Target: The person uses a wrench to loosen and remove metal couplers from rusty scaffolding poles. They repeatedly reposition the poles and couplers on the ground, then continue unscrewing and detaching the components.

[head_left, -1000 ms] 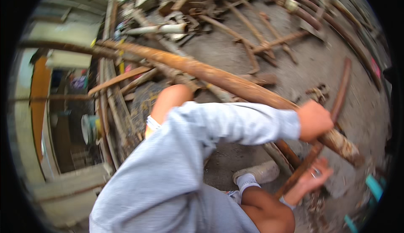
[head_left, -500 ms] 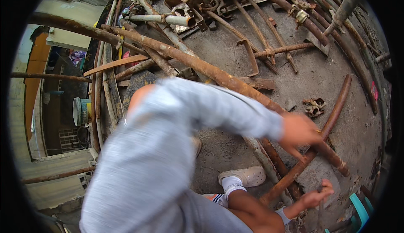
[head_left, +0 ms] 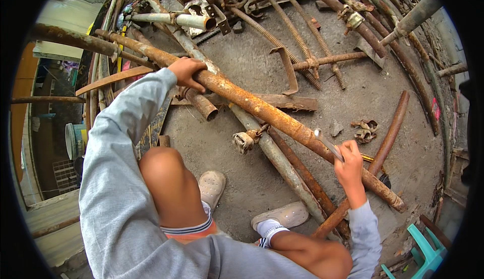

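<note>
Between both hands, rusty pipe

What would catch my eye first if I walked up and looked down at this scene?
Most striking is the long rusty pipe running slantwise across the middle, gripped near its upper end by the left hand. Lower right, the right hand holds a slim metal tool against that pipe. All around, on the grey concrete ground, lie more rusted pipes, threaded rods and clamps, and a turquoise plastic stool peeks in at the bottom right.
</note>
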